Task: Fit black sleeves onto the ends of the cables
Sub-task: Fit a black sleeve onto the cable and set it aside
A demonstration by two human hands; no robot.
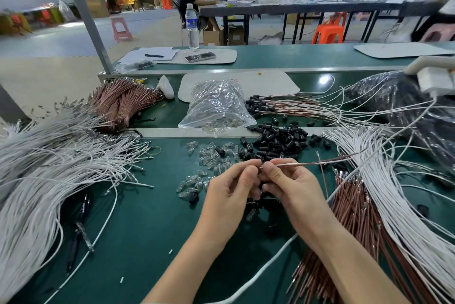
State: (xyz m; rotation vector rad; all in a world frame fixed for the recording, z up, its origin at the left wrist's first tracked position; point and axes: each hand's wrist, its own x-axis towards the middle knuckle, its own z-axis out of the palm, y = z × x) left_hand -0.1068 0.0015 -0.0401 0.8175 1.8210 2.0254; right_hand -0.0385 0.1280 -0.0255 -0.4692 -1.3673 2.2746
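My left hand [231,185] and my right hand [288,183] meet fingertip to fingertip above the green table [147,217]. My right hand pinches a thin brown cable [307,162] that runs off to the right. My left fingers close at the cable's end; whether a black sleeve sits between them I cannot tell. A heap of loose black sleeves [278,142] lies just beyond my hands, with more under my palms. Cables with sleeves fitted [283,105] lie further back.
White cables [49,168] pile up on the left, and white and brown cables [369,205] on the right. Small clear bulbs [206,168] are scattered left of my hands. A clear bag [216,106] stands behind, a dark bag [406,106] at the right.
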